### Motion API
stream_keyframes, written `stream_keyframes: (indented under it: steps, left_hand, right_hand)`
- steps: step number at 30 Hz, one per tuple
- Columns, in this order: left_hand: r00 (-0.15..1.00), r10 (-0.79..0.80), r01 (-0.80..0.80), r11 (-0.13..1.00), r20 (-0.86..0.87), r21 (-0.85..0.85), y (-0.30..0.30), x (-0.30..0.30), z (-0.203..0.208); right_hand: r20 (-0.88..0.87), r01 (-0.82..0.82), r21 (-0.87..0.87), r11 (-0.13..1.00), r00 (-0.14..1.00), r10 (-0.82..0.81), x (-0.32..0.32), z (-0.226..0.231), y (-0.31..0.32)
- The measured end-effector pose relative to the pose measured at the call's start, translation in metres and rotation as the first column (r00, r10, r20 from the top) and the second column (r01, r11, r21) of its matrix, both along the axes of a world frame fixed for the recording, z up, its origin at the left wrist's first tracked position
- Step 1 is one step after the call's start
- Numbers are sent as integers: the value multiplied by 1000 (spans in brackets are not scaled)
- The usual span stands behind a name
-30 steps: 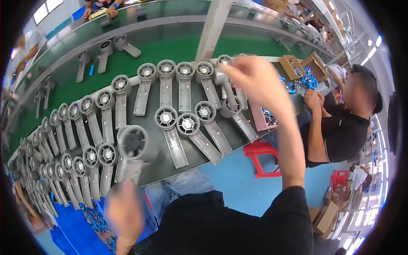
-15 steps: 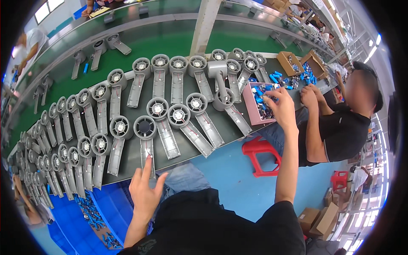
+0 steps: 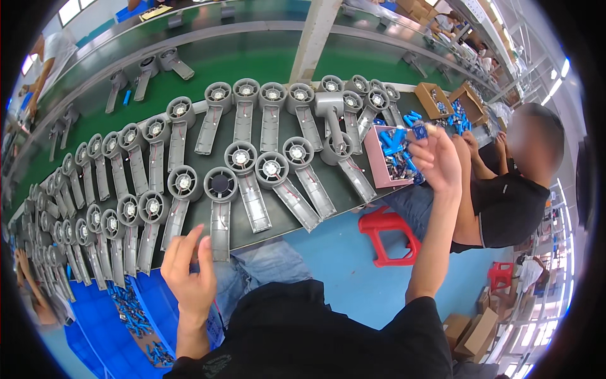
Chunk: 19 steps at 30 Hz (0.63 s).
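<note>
My right hand (image 3: 443, 163) is raised over the right side of a pink box (image 3: 379, 158), pinching a small blue circuit board (image 3: 420, 131) between its fingertips. Blue cylindrical batteries (image 3: 394, 140) and small electronic parts fill the box. At the near edge of the table, my left hand (image 3: 188, 278) is held with index finger and thumb apart, and nothing shows between them. Closest to it are grey handheld-fan housings with open handles, one with a dark hub (image 3: 220, 184) and one with a pale hub (image 3: 183, 182).
Rows of similar fan housings (image 3: 273, 98) cover the dark table. Behind runs a green conveyor (image 3: 214, 57) with a post (image 3: 309, 47). At right, a co-worker (image 3: 517, 196) sits near cardboard boxes (image 3: 434, 101). Below are a red stool (image 3: 385, 237) and blue bins (image 3: 161, 303) holding batteries.
My right hand has risen from the pink box's contents with a blue circuit board in its fingers. My left hand has drawn back leftward, away from the dark-hubbed housing's handle.
</note>
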State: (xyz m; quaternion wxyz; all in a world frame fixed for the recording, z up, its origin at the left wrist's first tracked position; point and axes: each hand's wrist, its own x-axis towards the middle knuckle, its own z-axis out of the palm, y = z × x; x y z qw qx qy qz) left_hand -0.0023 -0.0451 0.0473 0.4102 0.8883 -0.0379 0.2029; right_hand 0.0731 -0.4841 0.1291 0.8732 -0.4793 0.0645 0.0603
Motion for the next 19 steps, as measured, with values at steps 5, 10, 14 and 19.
stream_keyframes:
  steps: [5,10,14,19]
  left_hand:
    - [914,-212,213,976,347,36,-20,25,31]
    - [832,-366,425,903,417,-56,-40,42,42]
    - [865,-299,345,938,402,-44,-13,36,21]
    - [942,-234,301,908,240,-293,31,19,2]
  right_hand:
    - [-15,-71,52,996,997,72,-12,-8,95]
    - [-15,-244,-293,925,968,250,-21,-19,200]
    - [65,-362,-377,853,908,414,-23,-37,254]
    - [133,-387,-594,705,817,561,-15,-41,261]
